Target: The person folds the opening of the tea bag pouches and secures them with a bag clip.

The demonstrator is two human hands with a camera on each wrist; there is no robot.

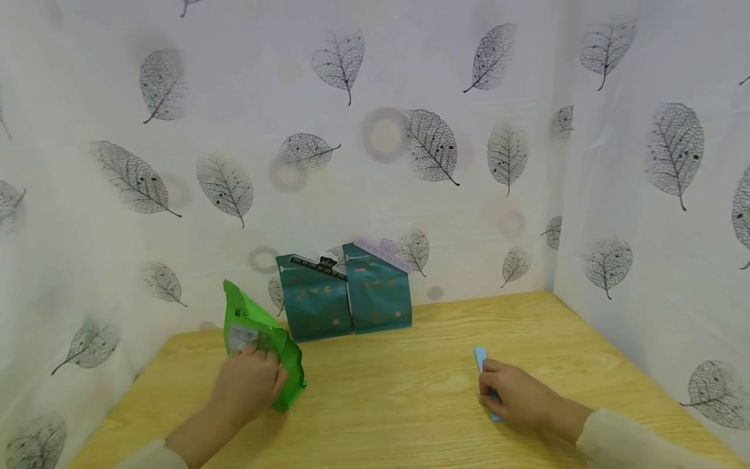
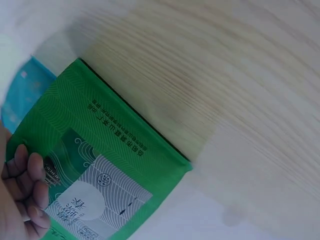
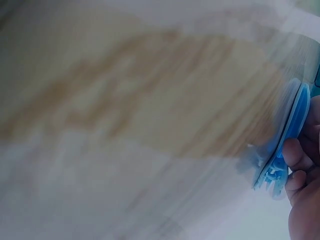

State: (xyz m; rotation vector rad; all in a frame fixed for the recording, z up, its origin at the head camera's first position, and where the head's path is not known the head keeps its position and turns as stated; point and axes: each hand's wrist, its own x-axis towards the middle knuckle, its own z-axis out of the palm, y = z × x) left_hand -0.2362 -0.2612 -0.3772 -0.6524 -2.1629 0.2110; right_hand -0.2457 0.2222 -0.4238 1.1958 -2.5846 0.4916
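At the left of the head view my left hand (image 1: pixel 249 378) grips a bright green pouch (image 1: pixel 291 371), tilted, its lower edge near the tabletop. Curled fingers (image 2: pixel 36 167) lie over the pouch's printed front (image 2: pixel 100 135) in the left wrist view. On the right my right hand (image 1: pixel 518 394) pinches a light blue bag clip (image 1: pixel 480 355) low over the table. The right wrist view shows the clip (image 3: pixel 295 120) at its right edge, fingers on its side; whether it touches the table I cannot tell.
Two dark teal pouches stand at the back, one with a black clip (image 1: pixel 316 268) across its top, the other with a lilac clip (image 1: pixel 381 255). Their fronts, left (image 1: pixel 316 312) and right (image 1: pixel 381 303), face me. Leaf-patterned curtains (image 1: pixel 410 208) enclose the wooden table (image 1: pixel 398 404).
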